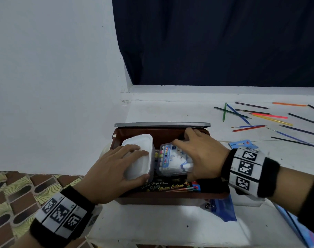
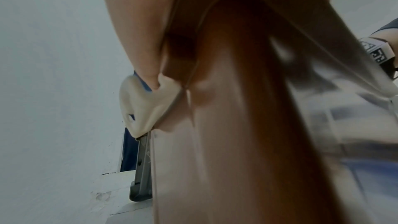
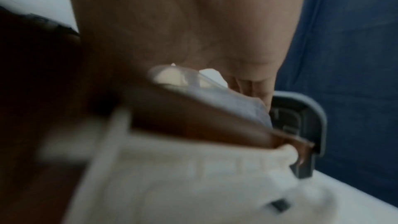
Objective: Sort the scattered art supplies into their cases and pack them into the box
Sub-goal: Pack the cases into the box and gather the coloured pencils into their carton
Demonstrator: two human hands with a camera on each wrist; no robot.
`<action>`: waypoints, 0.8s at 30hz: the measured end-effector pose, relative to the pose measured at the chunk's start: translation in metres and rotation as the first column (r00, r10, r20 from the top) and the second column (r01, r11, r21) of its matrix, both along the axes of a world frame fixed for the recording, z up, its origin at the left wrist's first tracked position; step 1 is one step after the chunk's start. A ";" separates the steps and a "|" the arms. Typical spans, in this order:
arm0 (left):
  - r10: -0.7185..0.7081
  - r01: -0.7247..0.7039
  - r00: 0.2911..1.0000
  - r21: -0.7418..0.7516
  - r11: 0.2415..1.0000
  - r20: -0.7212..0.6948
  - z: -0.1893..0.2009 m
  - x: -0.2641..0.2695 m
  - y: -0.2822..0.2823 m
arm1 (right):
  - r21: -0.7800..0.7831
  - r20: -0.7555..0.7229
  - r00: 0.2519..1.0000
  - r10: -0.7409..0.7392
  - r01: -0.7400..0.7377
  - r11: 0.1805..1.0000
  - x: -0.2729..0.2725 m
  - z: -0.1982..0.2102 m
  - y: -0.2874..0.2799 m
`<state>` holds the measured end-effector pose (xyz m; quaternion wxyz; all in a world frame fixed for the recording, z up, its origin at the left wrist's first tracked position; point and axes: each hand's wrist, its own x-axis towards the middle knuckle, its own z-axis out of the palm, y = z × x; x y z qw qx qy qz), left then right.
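Observation:
A brown box (image 1: 170, 198) stands open on the white surface, its grey lid (image 1: 161, 124) upright at the back. Inside, a white lidded container (image 1: 143, 145) sits at the left. A clear case of colour pens (image 1: 172, 160) lies in the middle, and a black water colour box (image 1: 170, 187) lies along the front. My left hand (image 1: 143, 164) holds the white container, fingers over its lid and thumb at its near corner. My right hand (image 1: 182, 158) grips the pen case from above. Both wrist views are blurred: the box wall (image 2: 247, 108) and the case edge (image 3: 172, 77) show under my palms.
Several coloured pencils and brushes (image 1: 268, 119) lie scattered at the back right. A blue card pack (image 1: 242, 144) sits behind my right wrist. A blue zip pouch (image 1: 222, 208) lies in front of the box. The white wall is close on the left, above patterned floor (image 1: 18, 194).

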<state>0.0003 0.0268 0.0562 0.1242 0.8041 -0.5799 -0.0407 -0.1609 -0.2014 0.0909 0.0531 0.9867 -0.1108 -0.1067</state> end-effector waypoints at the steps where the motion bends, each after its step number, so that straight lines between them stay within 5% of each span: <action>1: -0.004 0.004 1.000 0.019 1.000 0.008 0.000 0.001 0.000 | -0.009 0.007 1.000 0.003 -0.003 1.000 -0.003 0.004 -0.003; 14: -0.047 0.037 0.997 0.136 0.990 0.068 0.000 0.004 -0.010 | 0.096 0.058 0.995 0.083 -0.088 0.991 -0.003 -0.030 0.001; 19: -0.046 0.048 0.999 0.104 0.993 -0.019 0.001 0.006 -0.007 | 0.099 0.111 0.987 0.113 -0.124 0.987 -0.005 -0.038 -0.002; 24: -0.008 0.015 0.985 0.039 0.999 -0.172 0.016 -0.012 -0.009 | 0.296 0.305 0.951 0.052 -0.147 0.944 -0.014 -0.027 -0.005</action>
